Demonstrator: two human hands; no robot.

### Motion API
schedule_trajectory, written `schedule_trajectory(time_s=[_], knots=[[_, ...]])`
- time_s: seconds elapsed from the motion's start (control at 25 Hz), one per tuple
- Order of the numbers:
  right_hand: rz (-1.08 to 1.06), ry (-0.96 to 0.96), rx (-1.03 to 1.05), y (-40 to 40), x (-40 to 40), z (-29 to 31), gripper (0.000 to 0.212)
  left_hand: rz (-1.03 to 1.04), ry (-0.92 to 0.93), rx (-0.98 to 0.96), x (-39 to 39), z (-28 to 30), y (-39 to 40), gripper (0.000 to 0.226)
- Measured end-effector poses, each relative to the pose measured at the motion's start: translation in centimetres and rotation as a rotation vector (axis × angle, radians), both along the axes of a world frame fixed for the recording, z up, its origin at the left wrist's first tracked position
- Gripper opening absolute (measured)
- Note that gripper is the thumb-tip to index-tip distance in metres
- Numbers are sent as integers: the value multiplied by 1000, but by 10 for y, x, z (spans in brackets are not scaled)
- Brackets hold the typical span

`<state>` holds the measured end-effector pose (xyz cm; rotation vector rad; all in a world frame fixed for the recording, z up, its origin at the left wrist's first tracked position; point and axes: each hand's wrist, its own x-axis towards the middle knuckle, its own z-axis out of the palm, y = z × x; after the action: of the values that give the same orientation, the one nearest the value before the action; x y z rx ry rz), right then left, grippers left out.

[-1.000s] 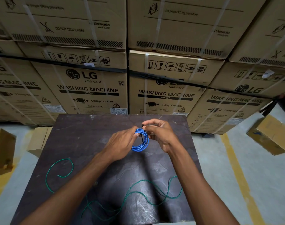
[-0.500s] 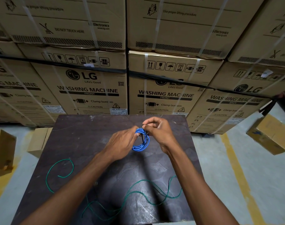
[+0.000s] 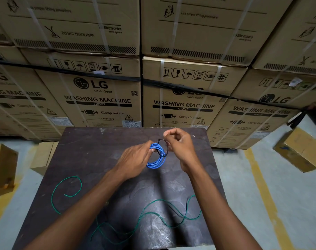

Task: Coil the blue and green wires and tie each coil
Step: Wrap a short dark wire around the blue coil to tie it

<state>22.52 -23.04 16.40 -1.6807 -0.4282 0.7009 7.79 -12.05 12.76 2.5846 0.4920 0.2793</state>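
Note:
The blue wire [image 3: 158, 160] is wound into a small coil held above the dark table [image 3: 92, 159]. My left hand [image 3: 135, 159] grips the coil's left side with curled fingers. A thin black tie [image 3: 162, 147] loops around the coil's upper right part. My right hand [image 3: 180, 147] pinches the tie's end just above the coil. The green wire [image 3: 164, 212] lies loose and uncoiled across the near part of the table, with one curled end at the left [image 3: 70, 186].
Stacked washing machine cartons [image 3: 103, 98] form a wall right behind the table. Small cardboard boxes stand on the floor at the left [image 3: 43, 156] and right [image 3: 301, 150]. Yellow lines [image 3: 261, 186] mark the concrete floor.
My right hand has risen slightly and moved a little away from the coil, drawing the black tie's end upward. The left hand keeps its grip on the blue coil.

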Motion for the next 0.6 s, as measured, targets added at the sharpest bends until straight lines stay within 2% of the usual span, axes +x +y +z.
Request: schedule_trajectory(time_s=[0.12, 0.28, 0.36, 0.52, 0.6], knots=[[-22, -135, -50, -9, -1, 0, 33, 9, 8, 4, 0, 1, 0, 16], [-5, -36, -77, -17, -4, 7, 48, 18, 8, 16, 2, 2, 0, 17], [2, -39, -64, -21, -6, 8, 46, 19, 8, 22, 2, 3, -1, 17], [60, -44, -73, -23, -10, 6, 25, 16, 12, 39, 3, 3, -1, 17], [53, 6, -91, -20, -9, 4, 27, 5, 16, 45, 2, 3, -3, 17]])
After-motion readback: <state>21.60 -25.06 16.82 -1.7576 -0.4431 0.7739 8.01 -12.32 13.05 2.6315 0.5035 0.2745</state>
